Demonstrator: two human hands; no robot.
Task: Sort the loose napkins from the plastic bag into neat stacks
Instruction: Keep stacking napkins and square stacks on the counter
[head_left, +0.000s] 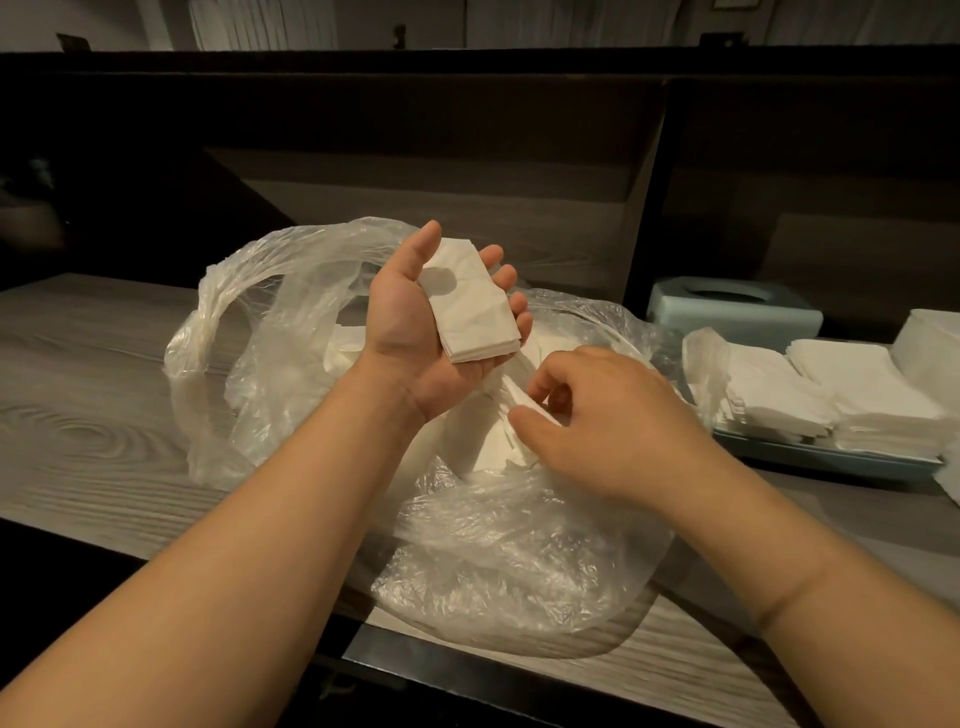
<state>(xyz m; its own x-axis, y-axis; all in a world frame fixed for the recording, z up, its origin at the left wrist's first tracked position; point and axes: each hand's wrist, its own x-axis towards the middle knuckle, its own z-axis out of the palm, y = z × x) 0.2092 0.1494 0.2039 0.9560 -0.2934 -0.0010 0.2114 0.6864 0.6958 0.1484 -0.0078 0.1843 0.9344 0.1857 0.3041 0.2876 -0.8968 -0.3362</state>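
Over the open mouth of the plastic bag (498, 545), the left hand (431, 322) is turned palm up, fingers loosely cupped around a small squared stack of napkins (470, 306) that lies across palm and fingers, thumb standing free at its far end. Nearer the camera and to the right of that stack, the right hand (608, 421) is palm down inside the bag's mouth, thumb and forefinger pinched on a single loose napkin (519, 405) lifted from the white heap of napkins (483, 441) in the bag. Both forearms reach forward from the near table edge. Right of the bag, sorted napkin stacks (841, 400) sit in a pale blue tray (831, 460), with a tissue box (732, 306) behind them. Left of the bag, bare wood-grain table (88, 395) lies open.
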